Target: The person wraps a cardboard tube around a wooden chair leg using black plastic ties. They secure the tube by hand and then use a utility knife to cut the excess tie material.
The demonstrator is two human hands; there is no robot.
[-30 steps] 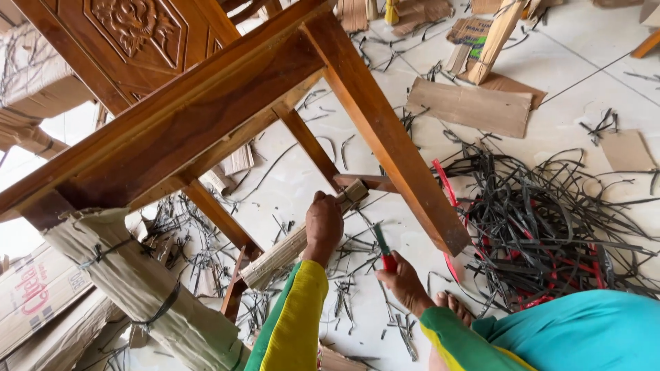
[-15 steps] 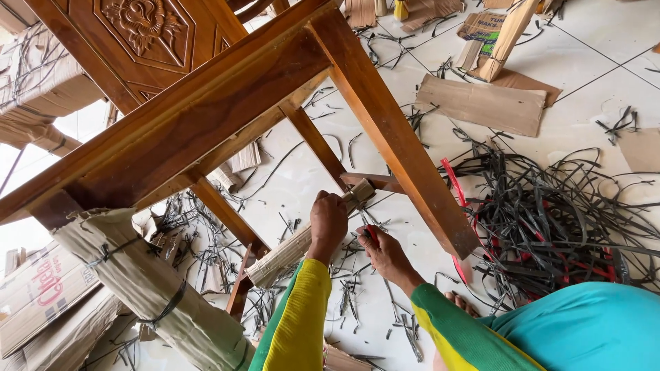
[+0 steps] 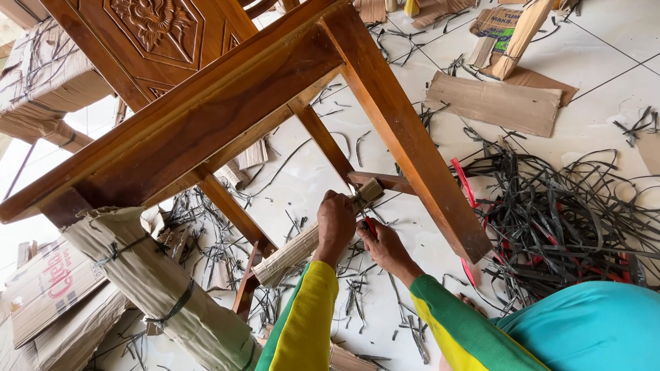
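Cardboard-wrapped wooden rail (image 3: 295,251), slanted, low btwn table legs, above tiled floor.

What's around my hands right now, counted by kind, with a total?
Hands: 2, left hand and right hand
Red-handled tool: 1
Cardboard-wrapped rung: 1
Bare wooden leg: 1
Pile of black straps: 1
Total: 6

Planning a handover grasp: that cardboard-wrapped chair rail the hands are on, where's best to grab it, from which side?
Grip the cardboard-wrapped rail mid-span, on the corrugated sleeve, coming from above. It runs long and slim, free of the floor, so fingers can likely close around it. The upper end is taken: the left hand clasps it, and the right hand works beside it with a red-handled tool.
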